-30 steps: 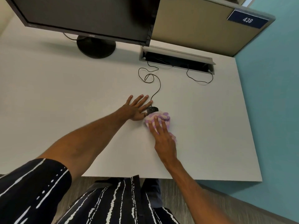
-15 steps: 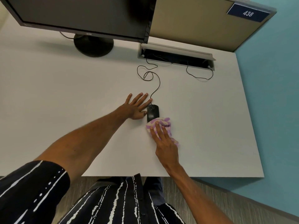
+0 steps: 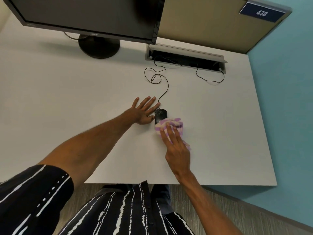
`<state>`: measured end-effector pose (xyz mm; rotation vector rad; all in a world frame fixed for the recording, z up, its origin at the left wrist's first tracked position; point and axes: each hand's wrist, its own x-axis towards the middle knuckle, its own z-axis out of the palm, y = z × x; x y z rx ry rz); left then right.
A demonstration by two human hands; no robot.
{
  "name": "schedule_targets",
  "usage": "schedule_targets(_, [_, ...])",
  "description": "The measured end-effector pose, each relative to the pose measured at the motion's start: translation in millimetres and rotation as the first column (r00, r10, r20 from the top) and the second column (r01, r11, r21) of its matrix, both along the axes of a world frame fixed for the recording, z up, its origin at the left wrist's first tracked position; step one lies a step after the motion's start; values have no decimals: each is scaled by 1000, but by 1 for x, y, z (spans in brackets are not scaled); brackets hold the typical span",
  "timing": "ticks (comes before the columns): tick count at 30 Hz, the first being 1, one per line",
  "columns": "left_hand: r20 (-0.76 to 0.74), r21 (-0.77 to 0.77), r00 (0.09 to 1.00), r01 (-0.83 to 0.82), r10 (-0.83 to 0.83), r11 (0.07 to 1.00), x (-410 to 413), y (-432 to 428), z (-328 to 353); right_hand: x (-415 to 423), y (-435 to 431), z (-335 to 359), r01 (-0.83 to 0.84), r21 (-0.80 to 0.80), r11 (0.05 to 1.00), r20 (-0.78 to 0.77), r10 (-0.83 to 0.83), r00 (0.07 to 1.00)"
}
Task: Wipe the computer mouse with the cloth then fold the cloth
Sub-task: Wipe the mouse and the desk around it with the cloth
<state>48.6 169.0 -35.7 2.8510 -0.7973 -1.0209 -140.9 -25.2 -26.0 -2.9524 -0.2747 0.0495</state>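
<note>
A black wired computer mouse (image 3: 160, 114) lies on the white desk (image 3: 67, 107), its near end hidden under a bunched purple-and-white cloth (image 3: 176, 123). My right hand (image 3: 176, 146) presses flat on the cloth with fingers stretched forward, holding it against the mouse's near right side. My left hand (image 3: 144, 111) lies flat on the desk with fingers spread, its thumb and forefinger touching the mouse's left side. The mouse's thin black cable (image 3: 165, 85) loops away toward the back of the desk.
A black monitor (image 3: 88, 16) on a round stand (image 3: 99, 45) sits at the back left. A cable tray slot (image 3: 184, 56) opens at the back, with a second cable loop (image 3: 210, 78). A beige partition (image 3: 203, 22) and teal wall (image 3: 288, 99) bound the desk.
The cloth and my right hand slid back toward me off the top of the mouse, uncovering most of it. My left hand stayed beside the mouse.
</note>
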Motion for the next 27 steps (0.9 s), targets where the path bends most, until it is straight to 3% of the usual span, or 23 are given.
schedule_targets(8, [-19,6,1000,7,-7,1000,2,-1,2,8,23,-11,-65,-124,990,-131,49,990])
schedule_targets(12, [-11,0,1000,4,-4,1000,2,0,1,-11,13,-10,-109,-98,989,-213,86,973])
schedule_targets(16, [3,-19,1000,3,-2,1000,1,2,-1,-16,4,3,-61,15,998,-64,61,996])
schedule_targets(20, [-4,-10,1000,2,-2,1000,0,2,-1,27,9,21,64,56,996,103,-69,992])
schedule_targets(22, [-11,-4,1000,2,-2,1000,0,1,0,56,14,23,113,86,990,2,-114,994])
schedule_targets(25, [-14,-2,1000,-4,4,1000,1,2,2,82,20,13,66,44,997,-249,-53,967])
schedule_targets(27, [-15,-6,1000,-11,10,1000,1,2,3,79,25,3,43,-2,999,-276,-42,960])
